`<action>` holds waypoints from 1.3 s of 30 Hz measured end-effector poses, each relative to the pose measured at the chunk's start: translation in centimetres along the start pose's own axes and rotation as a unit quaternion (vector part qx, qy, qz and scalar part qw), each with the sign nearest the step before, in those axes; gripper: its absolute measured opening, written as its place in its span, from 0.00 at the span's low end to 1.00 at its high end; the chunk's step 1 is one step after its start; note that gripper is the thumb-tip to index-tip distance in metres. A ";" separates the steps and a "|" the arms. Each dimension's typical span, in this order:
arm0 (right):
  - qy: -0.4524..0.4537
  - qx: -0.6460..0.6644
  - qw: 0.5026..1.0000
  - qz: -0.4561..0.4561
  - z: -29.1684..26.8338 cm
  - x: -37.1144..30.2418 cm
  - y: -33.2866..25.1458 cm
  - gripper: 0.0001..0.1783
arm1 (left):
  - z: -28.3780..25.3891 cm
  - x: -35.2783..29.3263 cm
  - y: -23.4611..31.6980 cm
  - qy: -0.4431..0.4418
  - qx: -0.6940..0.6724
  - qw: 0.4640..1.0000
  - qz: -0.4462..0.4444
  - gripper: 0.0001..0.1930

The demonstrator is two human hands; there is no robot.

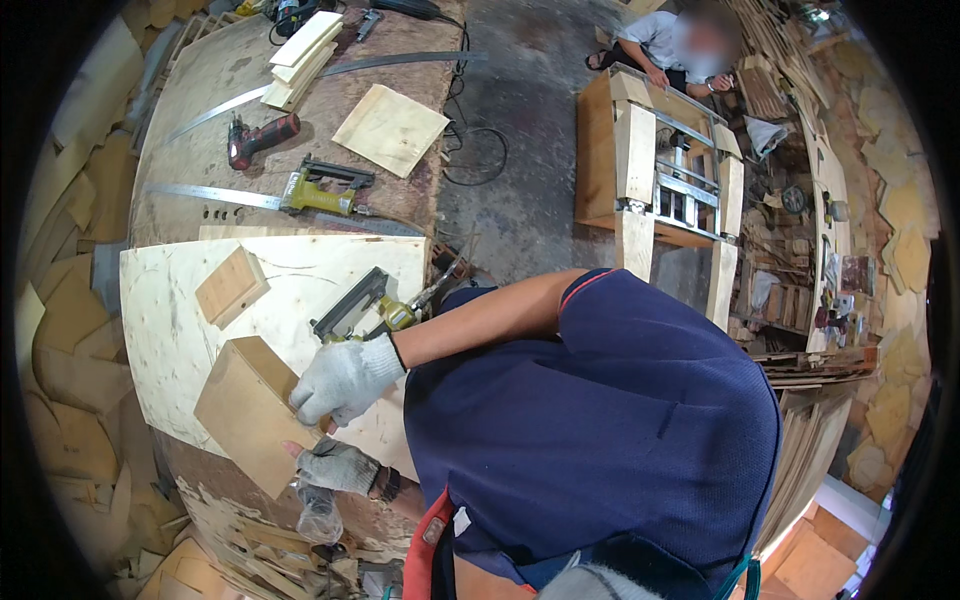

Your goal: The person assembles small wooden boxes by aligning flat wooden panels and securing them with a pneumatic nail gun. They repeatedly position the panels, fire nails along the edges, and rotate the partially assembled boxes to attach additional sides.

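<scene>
My right hand (pixel 348 382), in a grey knit glove, has its fingers curled on the near edge of a box-shaped tan wooden piece (pixel 245 408). Below it my left hand (pixel 340 466), gloved with bare fingertips, grips the same piece near its lower corner, thumb extended; its other fingers are partly hidden. The piece is over a pale plywood sheet (pixel 160 330) on the workbench. Just beyond my right hand lies a green and black nail gun (pixel 352 305). A smaller wooden block (pixel 232 287) rests farther up the sheet.
A second nail gun (pixel 325 190), a red drill (pixel 260 138), metal rulers, a square board (pixel 390 130) and stacked wood strips (pixel 302 60) lie on the bench. At the far right, another person (pixel 660 45) is beside a wooden frame (pixel 597 150). Offcuts (pixel 75 350) line the left.
</scene>
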State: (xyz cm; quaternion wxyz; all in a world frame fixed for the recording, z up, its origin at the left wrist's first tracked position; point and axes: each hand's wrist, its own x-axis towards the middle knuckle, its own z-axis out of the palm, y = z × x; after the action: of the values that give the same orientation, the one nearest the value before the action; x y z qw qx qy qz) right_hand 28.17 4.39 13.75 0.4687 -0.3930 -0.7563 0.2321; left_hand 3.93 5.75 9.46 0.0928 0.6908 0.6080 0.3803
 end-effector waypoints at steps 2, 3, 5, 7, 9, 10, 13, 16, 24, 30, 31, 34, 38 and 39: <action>0.036 -0.020 0.997 -0.063 0.6 0.1 -0.1 0.16 | -0.2 0.0 1.2 -0.008 -0.055 0.998 -0.034 0.24; 0.054 -0.028 0.993 -0.096 0.9 0.2 0.0 0.15 | -0.2 -0.1 1.6 -0.014 -0.082 0.995 -0.051 0.24; 0.054 -0.044 0.991 -0.113 0.8 0.6 0.0 0.14 | 0.0 0.0 1.9 -0.025 -0.142 0.985 -0.090 0.25; 0.062 -0.041 0.987 -0.140 0.8 1.1 -0.5 0.14 | -0.5 -0.4 2.2 -0.031 -0.203 0.968 -0.144 0.25; 0.046 -0.021 0.991 -0.123 0.6 1.2 -0.9 0.14 | -0.6 -0.7 2.2 -0.034 -0.273 0.939 -0.207 0.25; 0.038 -0.010 0.993 -0.114 0.4 1.4 -1.1 0.14 | -0.6 -1.1 2.2 -0.033 -0.306 0.922 -0.236 0.25; 0.044 -0.004 0.995 -0.094 -0.3 1.9 -2.0 0.13 | -0.8 -1.0 2.1 -0.037 -0.370 0.878 -0.302 0.26; 0.043 -0.014 0.991 -0.129 -0.1 2.0 -1.8 0.11 | -1.2 -1.7 2.4 -0.014 -0.420 0.827 -0.373 0.26; 0.047 -0.062 0.973 -0.215 0.0 2.8 -2.3 0.09 | -1.1 -5.9 0.3 -0.038 -0.252 0.934 -0.250 0.23; -0.025 -0.064 0.986 -0.150 0.0 2.9 -2.6 0.11 | -1.8 -5.6 2.3 0.019 -0.385 0.856 -0.343 0.23; -0.040 -0.059 0.990 -0.123 0.1 3.0 -2.7 0.12 | -1.7 -5.3 2.8 0.036 -0.417 0.853 -0.311 0.23; -0.086 -0.003 0.996 0.006 -0.8 3.6 -3.3 0.14 | -2.1 -4.1 3.1 0.028 -0.375 0.864 -0.334 0.22; -0.098 0.064 0.986 0.122 -1.0 4.4 -2.4 0.12 | -1.6 -3.1 3.6 0.008 -0.456 0.829 -0.323 0.15; -0.111 0.070 0.985 0.116 -0.3 4.4 -2.5 0.11 | -1.6 -3.2 3.8 0.019 -0.463 0.823 -0.330 0.15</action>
State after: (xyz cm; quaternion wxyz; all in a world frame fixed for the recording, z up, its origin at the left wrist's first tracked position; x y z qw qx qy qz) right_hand 26.42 6.50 18.00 0.3784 -0.4159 -0.7347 0.3795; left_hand 5.95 1.35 11.46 0.5102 0.3177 0.5536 0.5765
